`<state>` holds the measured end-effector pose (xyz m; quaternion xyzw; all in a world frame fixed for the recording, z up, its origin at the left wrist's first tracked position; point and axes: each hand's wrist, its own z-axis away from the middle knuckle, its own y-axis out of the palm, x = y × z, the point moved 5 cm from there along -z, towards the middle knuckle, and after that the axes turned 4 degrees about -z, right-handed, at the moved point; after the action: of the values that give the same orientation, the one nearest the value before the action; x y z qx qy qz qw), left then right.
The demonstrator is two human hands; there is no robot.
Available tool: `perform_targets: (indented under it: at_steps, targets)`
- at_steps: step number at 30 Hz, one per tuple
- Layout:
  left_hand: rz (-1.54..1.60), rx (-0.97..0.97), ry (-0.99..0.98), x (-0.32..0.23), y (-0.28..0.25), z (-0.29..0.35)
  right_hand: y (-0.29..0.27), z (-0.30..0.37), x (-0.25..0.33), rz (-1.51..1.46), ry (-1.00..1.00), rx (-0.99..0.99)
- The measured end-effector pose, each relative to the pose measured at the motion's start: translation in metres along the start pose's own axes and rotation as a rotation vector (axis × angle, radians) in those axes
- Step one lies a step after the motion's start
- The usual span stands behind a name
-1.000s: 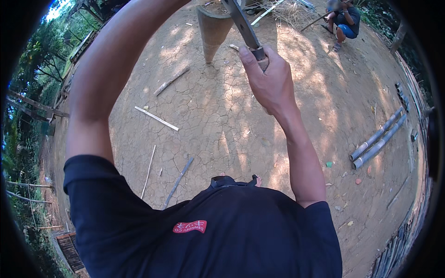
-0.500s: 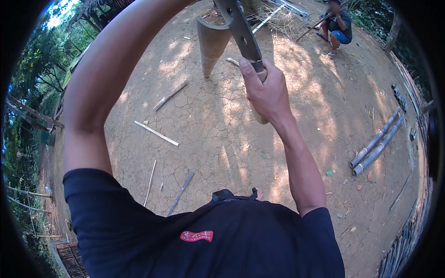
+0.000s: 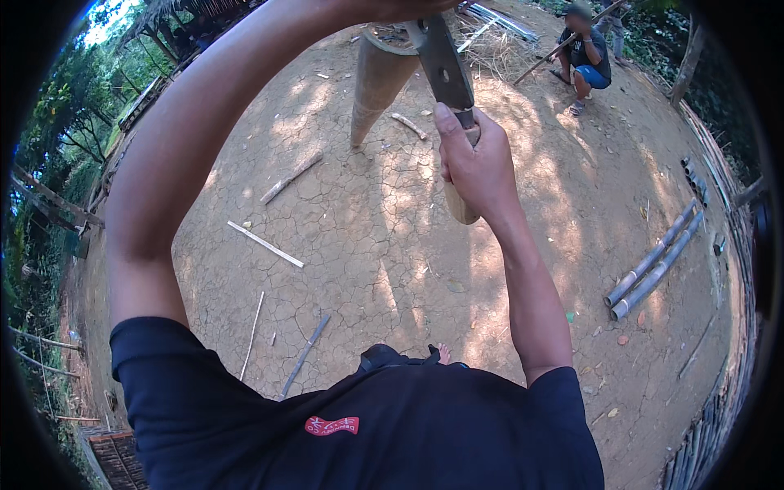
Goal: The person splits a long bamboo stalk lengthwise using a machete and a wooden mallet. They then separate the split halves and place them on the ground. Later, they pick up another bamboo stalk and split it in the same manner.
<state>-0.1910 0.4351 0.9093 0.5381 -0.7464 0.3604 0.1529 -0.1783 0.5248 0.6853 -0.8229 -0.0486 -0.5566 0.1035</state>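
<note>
My right hand (image 3: 483,167) is wrapped round the wooden handle of a machete (image 3: 445,69), thumb lying along the top of the grip. Its dark, broad blade has holes in it and points up and away from me. My left arm reaches forward in a wide bend, and my left hand (image 3: 396,6) is at the upper edge, by the far part of the blade. That hand is mostly cut off, so its fingers and anything in them are hidden. Just left of the blade an upright wooden post or log (image 3: 377,90) stands, its wide round top toward me.
Cracked bare earth carries short sticks (image 3: 291,177), a pale strip (image 3: 265,244) and a dark strip (image 3: 305,355). Two bamboo poles (image 3: 657,265) lie at right. A person (image 3: 586,61) squats at far right holding a long pole, beside a heap of shavings (image 3: 500,53).
The machete and my right hand sit slightly lower and further right in view. Part of my left hand now shows at the upper edge. The squatting person's pole is raised higher.
</note>
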Motion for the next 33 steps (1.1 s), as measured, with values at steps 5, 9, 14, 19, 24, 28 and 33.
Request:
perform_targets:
  at_steps: [5, 9, 14, 19, 24, 28, 33]
  targets:
    - [0.347, -0.166, -0.707, 0.081, 0.060, 0.134, -0.024, -0.059, 0.018, 0.022, 0.016, 0.049]
    - [0.503, 0.377, -1.103, 0.099, 0.149, 0.256, -0.001, -0.137, 0.055, 0.049, -0.103, 0.118]
    - [0.497, 0.192, -1.238, 0.167, 0.237, 0.296, 0.041, -0.232, 0.112, 0.157, -0.377, 0.174]
    - [0.520, 0.012, -1.329, 0.253, 0.288, 0.296, 0.084, -0.333, 0.157, 0.354, -0.475, 0.159]
    - [0.592, -0.245, -1.271, 0.320, 0.332, 0.304, 0.110, -0.416, 0.152, 0.320, -0.375, 0.152]
    - [0.313, -0.221, -1.265, 0.311, 0.392, 0.370, 0.123, -0.447, 0.157, 0.197, -0.367, 0.212]
    - [0.286, -0.268, -1.387, 0.312, 0.450, 0.401, 0.140, -0.438, 0.158, 0.230, -0.310, 0.151]
